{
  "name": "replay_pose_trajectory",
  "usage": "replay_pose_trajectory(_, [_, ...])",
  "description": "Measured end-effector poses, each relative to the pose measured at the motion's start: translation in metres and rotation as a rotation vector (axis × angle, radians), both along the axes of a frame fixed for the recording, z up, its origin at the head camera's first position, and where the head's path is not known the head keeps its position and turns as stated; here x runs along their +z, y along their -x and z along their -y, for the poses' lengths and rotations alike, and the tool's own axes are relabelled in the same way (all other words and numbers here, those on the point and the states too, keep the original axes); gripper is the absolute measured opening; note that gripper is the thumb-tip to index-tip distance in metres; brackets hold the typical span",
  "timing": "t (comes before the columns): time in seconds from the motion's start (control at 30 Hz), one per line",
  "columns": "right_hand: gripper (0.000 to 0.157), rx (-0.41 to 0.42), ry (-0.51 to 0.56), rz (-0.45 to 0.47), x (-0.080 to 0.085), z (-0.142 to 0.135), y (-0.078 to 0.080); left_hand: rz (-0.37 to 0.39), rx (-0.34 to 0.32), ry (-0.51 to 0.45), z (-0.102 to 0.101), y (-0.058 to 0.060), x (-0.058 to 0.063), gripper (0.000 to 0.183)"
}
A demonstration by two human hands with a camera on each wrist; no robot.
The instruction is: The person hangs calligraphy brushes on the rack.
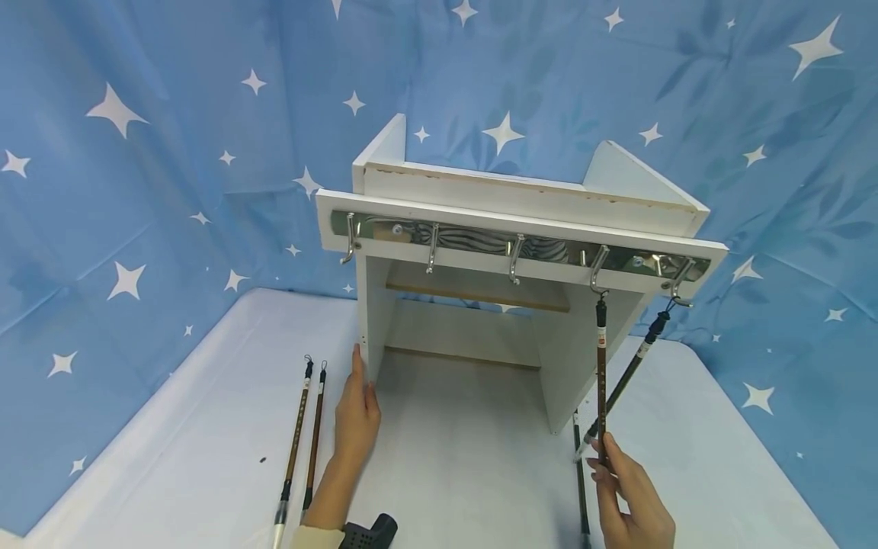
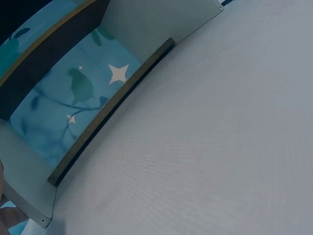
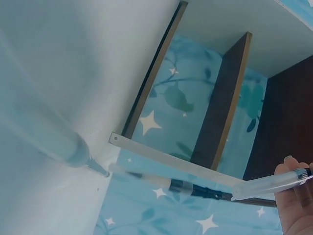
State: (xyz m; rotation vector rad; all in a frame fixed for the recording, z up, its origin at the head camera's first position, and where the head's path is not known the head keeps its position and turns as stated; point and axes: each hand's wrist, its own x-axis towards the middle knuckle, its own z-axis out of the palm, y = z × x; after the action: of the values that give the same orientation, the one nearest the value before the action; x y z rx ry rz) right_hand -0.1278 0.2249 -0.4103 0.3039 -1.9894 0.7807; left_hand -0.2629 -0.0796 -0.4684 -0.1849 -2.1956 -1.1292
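A white shelf unit [image 1: 521,229] with a row of metal hooks stands on the white table. My left hand [image 1: 357,423] rests against its left side panel [image 1: 373,305], fingers straight and thumb toward the front. My right hand [image 1: 634,499] pinches the lower part of a brown calligraphy brush [image 1: 601,358], whose top loop hangs on the fourth hook [image 1: 599,267]. The right wrist view shows this brush's clear cap [image 3: 269,185] across the fingers. A darker calligraphy brush [image 1: 631,370] hangs by its loop from the last hook [image 1: 681,278], slanting behind the held one.
Two brown brushes [image 1: 296,431] lie on the table left of my left forearm. Another dark brush [image 1: 581,488] lies on the right, near my right hand. A blue curtain with white stars [image 1: 206,152] surrounds the table. The first three hooks [image 1: 433,248] hold nothing.
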Motion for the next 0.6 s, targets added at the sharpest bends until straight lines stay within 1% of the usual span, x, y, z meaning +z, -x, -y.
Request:
replay_pose_trajectory(0.07, [0.033, 0.0, -0.007, -0.004, 0.0003, 0.0003, 0.0004, 0.003, -0.002, -0.001, 0.0, 0.0001, 0.0006, 0.068])
replay_pose_trajectory(0.17, [0.032, -0.001, -0.007, -0.005, 0.0007, 0.0009, 0.0006, 0.009, -0.002, 0.0, 0.0, 0.0, 0.0015, 0.069])
replay_pose_trajectory(0.33, [0.055, -0.022, -0.016, -0.005, -0.0001, 0.0014, 0.002, 0.014, 0.0, -0.001, 0.0, 0.0006, 0.0015, 0.069])
replay_pose_trajectory(0.6, [0.066, -0.021, -0.008, 0.008, 0.0, 0.0009, 0.0008, 0.007, 0.003, -0.001, -0.0003, 0.0004, 0.0002, 0.068])
